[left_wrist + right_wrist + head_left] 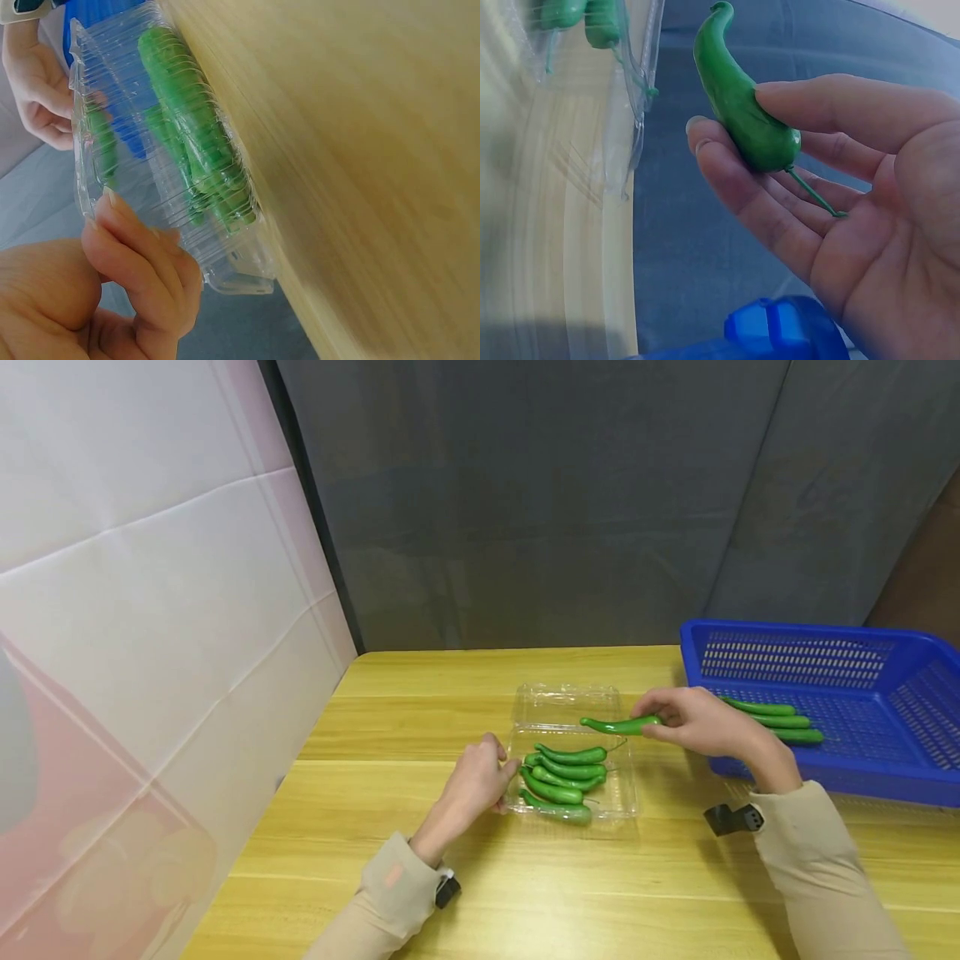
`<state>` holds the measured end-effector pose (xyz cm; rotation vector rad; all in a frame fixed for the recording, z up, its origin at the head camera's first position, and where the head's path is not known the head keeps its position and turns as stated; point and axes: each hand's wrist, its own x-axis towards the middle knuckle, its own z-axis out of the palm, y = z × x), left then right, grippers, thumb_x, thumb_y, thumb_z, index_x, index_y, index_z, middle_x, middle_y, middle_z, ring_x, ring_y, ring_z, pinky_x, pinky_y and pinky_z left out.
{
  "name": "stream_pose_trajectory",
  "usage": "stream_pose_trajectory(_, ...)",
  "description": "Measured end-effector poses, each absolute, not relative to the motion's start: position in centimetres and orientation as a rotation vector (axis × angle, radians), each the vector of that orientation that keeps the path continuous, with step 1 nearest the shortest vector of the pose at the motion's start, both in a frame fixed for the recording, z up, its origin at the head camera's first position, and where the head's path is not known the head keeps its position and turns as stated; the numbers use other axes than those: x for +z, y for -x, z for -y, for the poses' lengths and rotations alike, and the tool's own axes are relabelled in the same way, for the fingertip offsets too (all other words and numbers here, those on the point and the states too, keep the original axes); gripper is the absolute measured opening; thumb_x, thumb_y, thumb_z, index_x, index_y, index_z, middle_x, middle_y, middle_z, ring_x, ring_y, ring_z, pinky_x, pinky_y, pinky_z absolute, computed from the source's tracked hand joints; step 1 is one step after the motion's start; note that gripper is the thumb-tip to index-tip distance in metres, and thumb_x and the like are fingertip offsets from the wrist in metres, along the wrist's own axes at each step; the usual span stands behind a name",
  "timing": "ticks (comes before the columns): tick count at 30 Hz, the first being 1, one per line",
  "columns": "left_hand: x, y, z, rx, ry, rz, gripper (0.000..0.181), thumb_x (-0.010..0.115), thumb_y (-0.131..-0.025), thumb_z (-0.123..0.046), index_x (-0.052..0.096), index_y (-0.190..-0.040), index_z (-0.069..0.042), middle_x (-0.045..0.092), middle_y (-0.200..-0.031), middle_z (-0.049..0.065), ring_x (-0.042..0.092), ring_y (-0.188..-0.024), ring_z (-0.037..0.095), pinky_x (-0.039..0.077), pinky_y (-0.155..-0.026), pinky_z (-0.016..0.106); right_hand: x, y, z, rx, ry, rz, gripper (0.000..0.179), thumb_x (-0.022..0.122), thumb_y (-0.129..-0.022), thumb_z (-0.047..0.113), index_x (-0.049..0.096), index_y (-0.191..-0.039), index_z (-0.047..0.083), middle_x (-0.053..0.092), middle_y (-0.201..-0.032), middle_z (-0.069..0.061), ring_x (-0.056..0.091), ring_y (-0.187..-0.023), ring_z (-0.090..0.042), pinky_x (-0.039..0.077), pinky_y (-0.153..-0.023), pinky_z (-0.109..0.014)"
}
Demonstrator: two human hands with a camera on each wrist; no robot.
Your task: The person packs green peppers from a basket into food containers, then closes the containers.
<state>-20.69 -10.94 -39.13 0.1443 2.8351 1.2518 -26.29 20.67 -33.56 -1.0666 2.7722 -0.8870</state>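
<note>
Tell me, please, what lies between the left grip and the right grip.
In the head view: the clear container with green peppers, then the held pepper.

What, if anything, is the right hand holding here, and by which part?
The right hand holds a green pepper by its thick stem end, between thumb and fingers; the narrow, curved tip points away from the hand.

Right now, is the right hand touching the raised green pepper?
Touching: the right wrist view shows the right hand pinching the green pepper between thumb and fingers.
</note>
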Motion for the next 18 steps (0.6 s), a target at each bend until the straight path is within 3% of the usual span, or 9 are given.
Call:
stream_pose_trajectory(9, -39.2, 20.6, 11.0, 1.247, -0.162, -2.845, 0.025, 0.063, -0.101, -0.009, 0.053, -0.110, 0.012, 0.061, -0.063, 0.013, 0.057, -0.038, 0.013, 0.058, -0.041, 0.031, -33.9, 26.2, -19.8, -0.855, 1.121, -2.759, 0.015, 0.069, -0.096, 0.007, 0.070, -0.111, 0.005, 0.073, -0.099, 0.000, 0.070, -0.090, -0.018, 0.062, -0.079, -0.042)
stream_pose_trajectory(18, -39.2, 20.6, 11.0, 1.244, -0.173, -2.845, 0.026, 0.062, -0.101, -0.009, 0.053, -0.110, 0.013, 0.060, -0.061, 0.012, 0.056, -0.037, 0.012, 0.058, -0.041, 0.031, -34.3, 26.3, -19.1, -0.886, 1.149, -2.700, 0.016, 0.069, -0.096, 0.008, 0.069, -0.112, 0.003, 0.073, -0.107, -0.006, 0.070, -0.100, -0.026, 0.063, -0.084, -0.042)
